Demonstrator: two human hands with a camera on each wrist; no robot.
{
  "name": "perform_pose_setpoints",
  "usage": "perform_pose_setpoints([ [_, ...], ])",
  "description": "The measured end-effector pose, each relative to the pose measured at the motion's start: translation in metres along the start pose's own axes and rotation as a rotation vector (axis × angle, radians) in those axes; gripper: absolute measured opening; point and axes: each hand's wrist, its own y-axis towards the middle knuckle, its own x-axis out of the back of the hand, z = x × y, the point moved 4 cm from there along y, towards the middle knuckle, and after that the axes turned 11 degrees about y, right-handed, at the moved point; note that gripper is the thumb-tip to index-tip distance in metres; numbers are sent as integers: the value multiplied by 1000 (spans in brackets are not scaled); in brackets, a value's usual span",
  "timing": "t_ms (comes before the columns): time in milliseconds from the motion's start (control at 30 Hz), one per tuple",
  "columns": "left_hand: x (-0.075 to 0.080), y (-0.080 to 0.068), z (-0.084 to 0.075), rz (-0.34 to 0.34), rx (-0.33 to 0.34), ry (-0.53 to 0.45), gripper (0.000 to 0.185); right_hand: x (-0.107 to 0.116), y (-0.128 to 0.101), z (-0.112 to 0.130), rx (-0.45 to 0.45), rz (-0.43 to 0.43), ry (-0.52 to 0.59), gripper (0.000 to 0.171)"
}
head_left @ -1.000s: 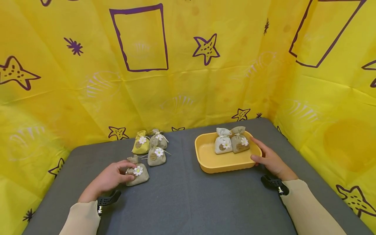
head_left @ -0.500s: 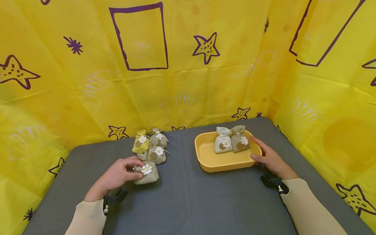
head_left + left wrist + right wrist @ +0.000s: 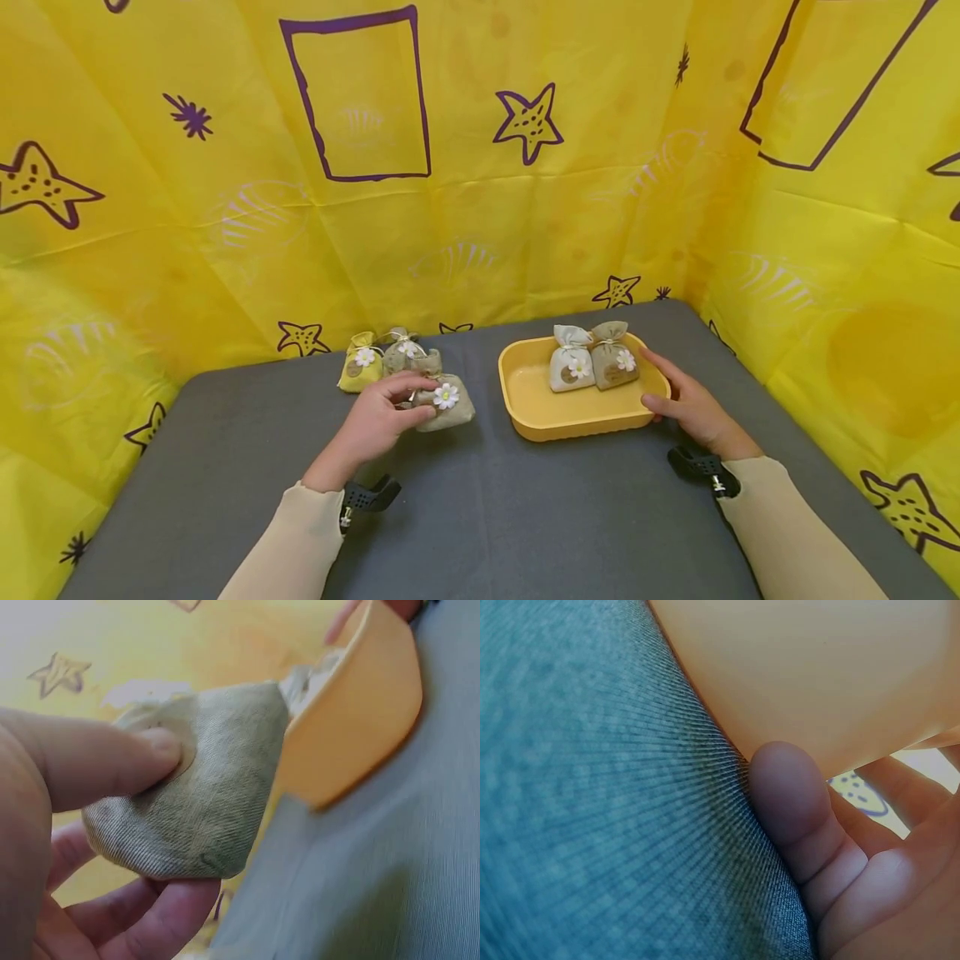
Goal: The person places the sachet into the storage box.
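In the head view my left hand (image 3: 386, 417) pinches a grey-beige cloth sachet (image 3: 453, 415) with a white flower on it, between thumb and fingers. The left wrist view shows the thumb pressed on the round label of this sachet (image 3: 225, 772), with fingers beneath. It hangs above the table, left of a yellow-orange tray (image 3: 525, 407). At the tray's right end my right hand (image 3: 690, 412) holds the outer wall, thumb toward the front. A white sachet (image 3: 567, 367) and a brown sachet (image 3: 611, 365) stand side by side in the tray.
A yellow sachet (image 3: 358, 375) and a grey sachet (image 3: 401, 342) sit at the table's back left. Another sachet behind my left hand is mostly hidden. A yellow patterned cloth (image 3: 480, 208) rises behind the grey table (image 3: 480, 517).
My left hand has moved right and away from me with the beige sachet, lifting it past the other sachets toward the tray. My right hand and the tray have stayed put.
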Motion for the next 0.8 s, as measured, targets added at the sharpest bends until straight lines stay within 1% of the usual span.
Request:
perform_pose_setpoints([
  [133, -20, 19, -19, -10, -2, 2, 27, 1, -1, 1, 4, -2, -5, 74],
  [267, -39, 39, -38, -18, 26, -32, 29, 2, -1, 2, 4, -4, -4, 74],
  [367, -53, 54, -47, -16, 32, -38, 29, 2, 0, 2, -2, -6, 3, 74],
  [467, -67, 67, -53, 1, 18, 5, 28, 2, 0, 2, -1, -4, 0, 74],
  [567, -79, 76, -57, 19, 4, 54, 26, 1, 1, 1, -4, -2, -1, 74],
  [700, -92, 86, -60, 15, -1, 111, 23, 1, 1, 0, -13, -3, 2, 73],
  [800, -98, 92, -59, 5, 16, 145, 20, 1, 2, -1, -15, 0, -4, 73],
])
